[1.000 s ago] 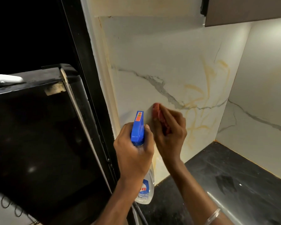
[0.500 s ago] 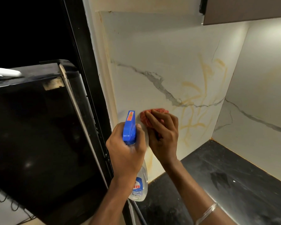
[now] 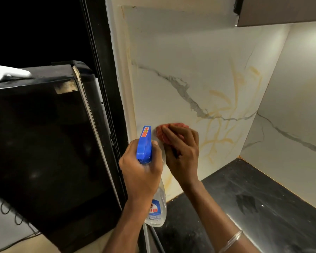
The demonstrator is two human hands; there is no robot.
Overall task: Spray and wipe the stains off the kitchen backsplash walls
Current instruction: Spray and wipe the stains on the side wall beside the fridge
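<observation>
On backsplash (image 3: pixel 171 52): one cloth (image 3: pixel 161 132) (two hands).

Glossy marble-look backsplash (image 3: pixel 181 52), polished black stone countertop (image 3: pixel 263 198), clear plastic spray bottle (image 3: pixel 156 207), nubbly red cloth (image 3: pixel 161 132).

Your white marble-look backsplash wall (image 3: pixel 181 52) fills the centre and upper middle of the frame, crossed by a grey vein that runs from upper left down to the corner at right. Yellow-orange smeared stains (image 3: pixel 224 114) cover its right-of-centre part, with a fainter streak low down near the dark edge at the bottom. Your crumpled red-pink cleaning cloth (image 3: pixel 161 133) is pressed flat against the wall at centre frame, left of the stains, mostly covered by fingers. Your clear plastic spray bottle with a blue trigger head (image 3: pixel 144 143) stands roughly upright just left of the cloth, nozzle toward the wall, its labelled body hanging below centre.
</observation>
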